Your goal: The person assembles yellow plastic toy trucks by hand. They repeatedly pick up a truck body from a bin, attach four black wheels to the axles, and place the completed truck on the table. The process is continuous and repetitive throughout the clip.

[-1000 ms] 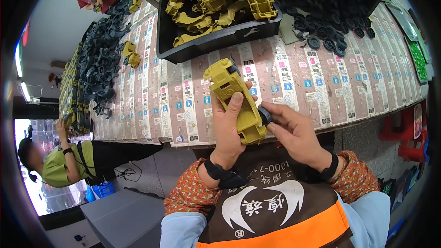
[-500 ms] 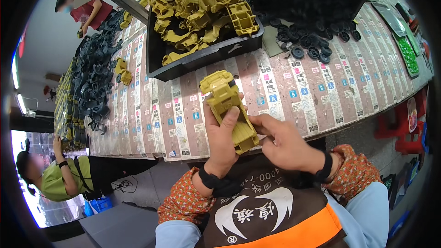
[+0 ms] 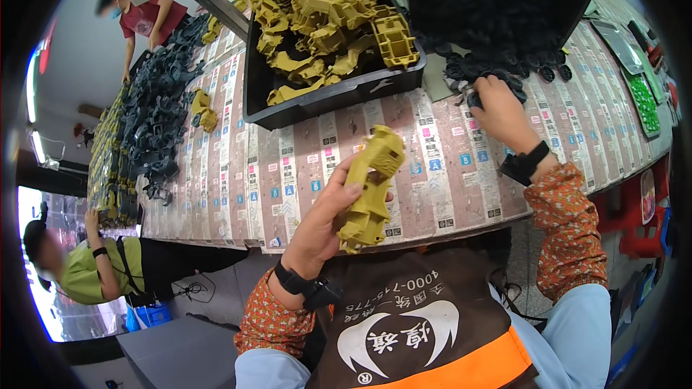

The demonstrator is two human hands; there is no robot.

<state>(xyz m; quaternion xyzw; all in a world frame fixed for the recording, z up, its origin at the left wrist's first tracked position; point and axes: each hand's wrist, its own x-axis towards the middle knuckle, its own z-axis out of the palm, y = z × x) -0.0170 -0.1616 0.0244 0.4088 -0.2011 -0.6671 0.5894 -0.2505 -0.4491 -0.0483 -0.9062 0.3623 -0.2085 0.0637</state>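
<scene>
My left hand [image 3: 324,220] is closed around a yellow plastic toy vehicle body [image 3: 371,187], held tilted above the near edge of the table. Its cut-outs and ridges face up, while my fingers hide part of its left side. My right hand [image 3: 502,112] reaches to the near edge of a heap of black toy wheels [image 3: 490,65]. Its fingers are curled down onto a dark wheel [image 3: 473,99], which they partly cover.
A black bin [image 3: 339,101] holds many yellow bodies. Beyond the wheels stands a dark container [image 3: 497,0]. Dark parts [image 3: 155,94] are heaped at left, near a lone yellow piece [image 3: 205,110]. A green-filled tray [image 3: 641,104] lies right. Two people work at left.
My right hand has left the yellow toy body and moved forward and right to the wheels. My left hand has turned the body over. The view has shifted slightly.
</scene>
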